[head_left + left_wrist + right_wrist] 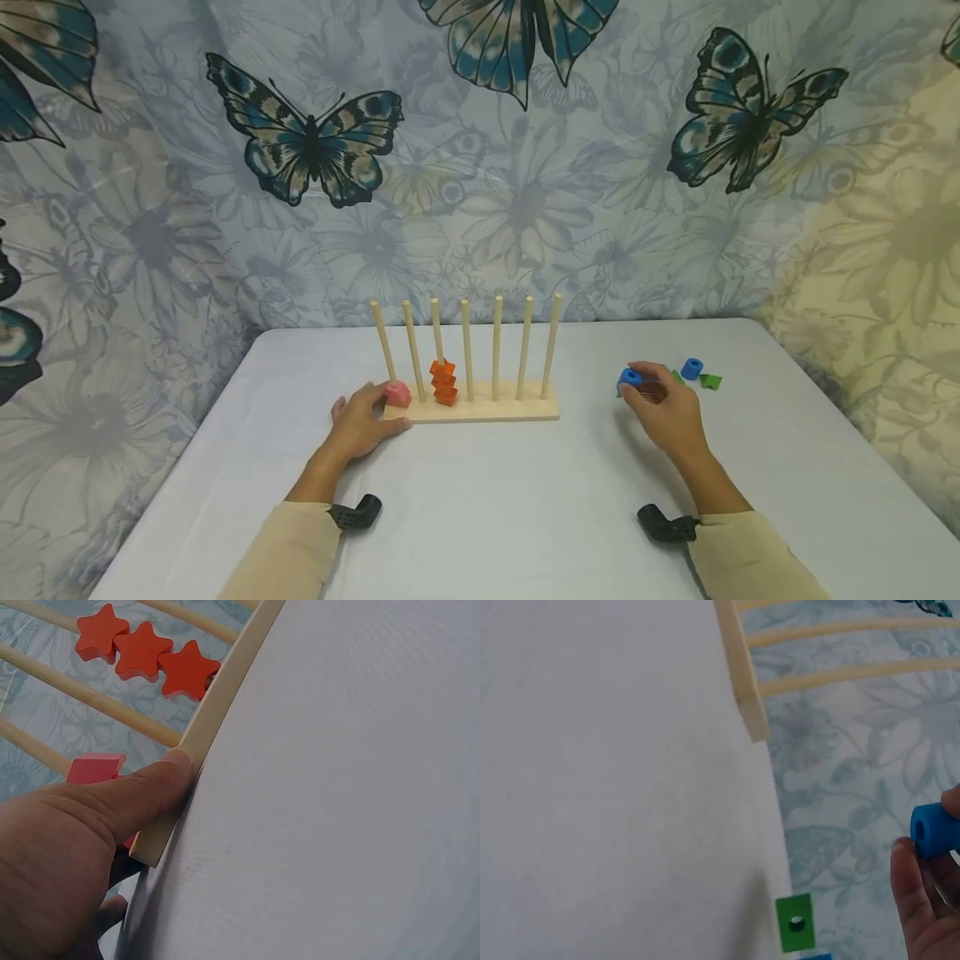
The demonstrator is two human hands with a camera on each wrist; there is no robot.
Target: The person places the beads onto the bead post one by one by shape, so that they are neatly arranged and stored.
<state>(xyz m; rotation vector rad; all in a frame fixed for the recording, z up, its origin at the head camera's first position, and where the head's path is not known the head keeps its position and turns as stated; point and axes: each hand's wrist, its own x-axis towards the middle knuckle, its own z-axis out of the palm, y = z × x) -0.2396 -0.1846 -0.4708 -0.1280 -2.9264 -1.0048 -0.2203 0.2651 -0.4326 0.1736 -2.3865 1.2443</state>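
Observation:
A wooden peg rack (495,411) with several upright rods stands on the white table. At its left end my left hand (360,425) grips the base, the thumb (161,784) lying on the front edge and other fingers partly hidden behind. Beside that hand a pink bead (397,394) sits low on the leftmost rod. Orange star beads (444,383) are stacked on the third rod. To the right of the rack, my right hand (671,417) pinches a blue cylinder bead (934,830), held above the table with its hole visible.
Near the right hand lie another blue bead (692,368) and a green bead (710,382); a second green piece is partly hidden by the fingers. Behind the table (487,500) hangs a butterfly-patterned cloth (525,208).

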